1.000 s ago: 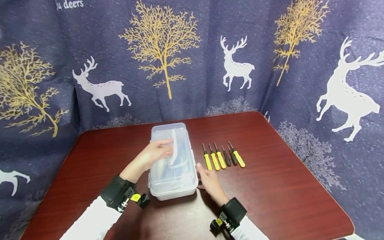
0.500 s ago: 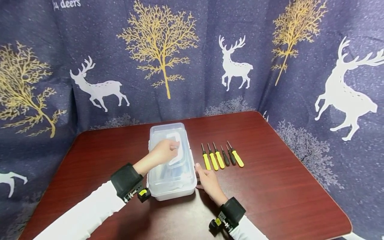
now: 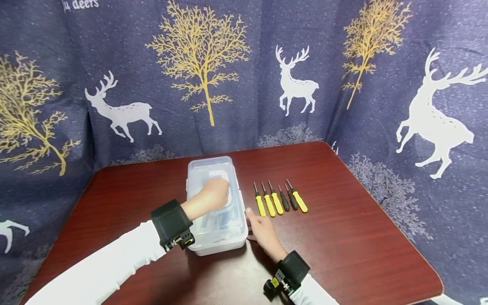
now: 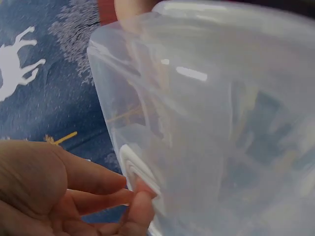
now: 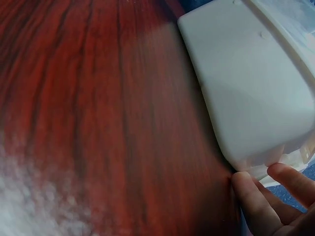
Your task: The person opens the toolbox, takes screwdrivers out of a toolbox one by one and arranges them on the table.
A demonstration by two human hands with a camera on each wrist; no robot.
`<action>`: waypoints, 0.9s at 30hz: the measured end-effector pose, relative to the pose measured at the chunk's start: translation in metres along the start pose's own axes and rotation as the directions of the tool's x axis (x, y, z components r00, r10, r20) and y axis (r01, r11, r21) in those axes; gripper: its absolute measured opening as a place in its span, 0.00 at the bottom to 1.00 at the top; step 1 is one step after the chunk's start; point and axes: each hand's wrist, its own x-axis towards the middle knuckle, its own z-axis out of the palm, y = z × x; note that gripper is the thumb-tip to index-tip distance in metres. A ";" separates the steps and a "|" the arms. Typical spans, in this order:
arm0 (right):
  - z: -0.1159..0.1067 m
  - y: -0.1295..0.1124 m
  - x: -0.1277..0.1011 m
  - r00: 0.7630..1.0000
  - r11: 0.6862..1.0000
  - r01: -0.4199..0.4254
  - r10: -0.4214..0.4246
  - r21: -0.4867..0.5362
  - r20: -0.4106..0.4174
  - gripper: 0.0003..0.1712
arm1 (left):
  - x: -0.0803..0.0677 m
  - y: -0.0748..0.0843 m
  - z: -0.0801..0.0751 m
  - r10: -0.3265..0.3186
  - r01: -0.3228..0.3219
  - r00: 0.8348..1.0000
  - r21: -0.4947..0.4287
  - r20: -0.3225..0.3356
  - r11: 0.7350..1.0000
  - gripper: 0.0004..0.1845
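A clear-lidded plastic storage box with a white base stands on the table, lid shut. On top of it my left hand grips the white carrying handle, largely hidden under that hand in the head view. From the left wrist, fingers and thumb curl round the handle against the clear lid. My right hand rests at the box's right side near the front corner. Seen from the right wrist, its fingertips touch the white base, fingers fairly straight.
Several screwdrivers lie in a row right of the box, some yellow-handled, some black. The dark red wooden table has rounded corners. Behind it hangs a blue curtain printed with deer and trees. Blurred contents show through the lid.
My left hand has moved right across the lid and closed round the handle, which has swung up from one side. The right hand stays at the box's side.
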 end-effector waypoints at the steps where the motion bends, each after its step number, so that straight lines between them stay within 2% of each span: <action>1: 0.000 0.000 0.000 1.000 1.000 0.000 0.000 -0.003 -0.001 0.39 | 0.000 0.002 0.000 -0.003 0.003 1.000 0.008 0.008 1.000 0.06; 6: 0.001 -0.002 -0.001 1.000 1.000 0.000 0.000 -0.004 -0.002 0.39 | -0.001 0.011 0.001 0.031 -0.030 1.000 0.092 -0.006 0.995 0.04; 8: 0.001 -0.002 -0.002 1.000 1.000 0.001 -0.001 -0.002 -0.001 0.40 | -0.001 0.015 0.002 0.037 -0.036 0.999 0.156 -0.002 0.987 0.04; 11: 0.001 -0.003 -0.003 1.000 1.000 0.006 -0.006 -0.009 -0.002 0.40 | -0.001 0.022 0.003 -0.003 -0.005 1.000 0.272 0.028 0.962 0.05; 13: 0.002 -0.003 -0.003 1.000 1.000 0.014 -0.014 -0.012 0.002 0.40 | -0.001 0.026 0.003 -0.044 0.024 0.998 0.351 0.051 0.936 0.08; 15: 0.002 -0.004 -0.003 1.000 1.000 0.018 -0.018 -0.017 0.004 0.40 | -0.001 0.030 0.004 -0.097 0.065 0.993 0.391 0.063 0.918 0.11; 17: 0.003 -0.004 -0.002 1.000 1.000 0.019 -0.019 -0.014 0.009 0.39 | -0.002 0.031 0.003 -0.114 0.081 0.992 0.400 0.058 0.913 0.13; 20: 0.002 -0.003 -0.002 1.000 1.000 0.017 -0.017 -0.016 0.010 0.40 | -0.006 0.024 0.003 -0.099 0.089 0.995 0.280 0.020 0.956 0.09; 23: 0.002 -0.003 -0.002 1.000 1.000 0.016 -0.016 -0.017 0.009 0.40 | -0.014 0.006 0.003 -0.059 0.067 0.995 0.090 -0.085 0.994 0.08; 25: 0.002 -0.003 -0.002 1.000 1.000 0.015 -0.015 -0.018 0.010 0.40 | -0.021 -0.011 0.005 -0.060 0.056 0.979 -0.028 -0.193 0.998 0.13; 27: 0.001 -0.003 -0.002 1.000 1.000 0.012 -0.012 -0.020 0.011 0.40 | -0.031 -0.029 0.008 -0.105 0.068 0.957 -0.143 -0.271 0.987 0.22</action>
